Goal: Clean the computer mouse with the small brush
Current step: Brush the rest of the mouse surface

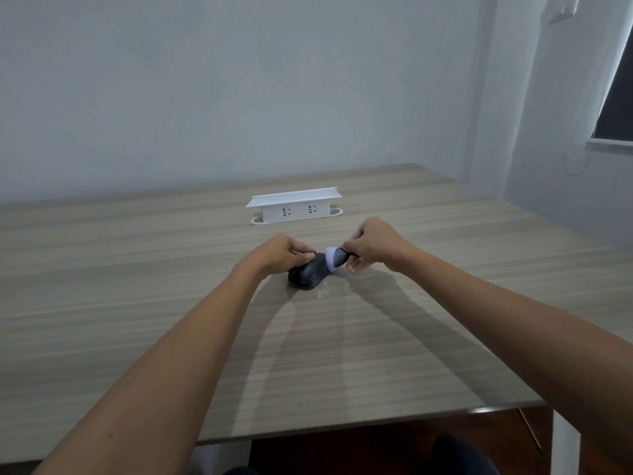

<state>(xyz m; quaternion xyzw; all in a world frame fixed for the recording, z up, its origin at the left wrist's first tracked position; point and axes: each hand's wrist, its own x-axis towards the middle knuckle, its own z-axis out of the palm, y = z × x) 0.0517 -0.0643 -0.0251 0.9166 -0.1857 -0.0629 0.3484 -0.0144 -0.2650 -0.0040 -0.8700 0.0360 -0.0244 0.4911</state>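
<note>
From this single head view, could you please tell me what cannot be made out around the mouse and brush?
- Far side of the mouse: covered by the left hand.
- Brush handle: hidden inside the right hand; only the bristle end shows.
- Where bristles meet the mouse: too small to tell the exact spot.
- Any dirt on the mouse: too small and dark.
- Socket box: its back faces away from the camera.

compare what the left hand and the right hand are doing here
The left hand grips the dark mouse from above, steadying it on the table; the right hand pinches the small brush and holds it off the table. The left hand lies flat and low, the right is raised. Both are closed on something and meet at the mouse.
</note>
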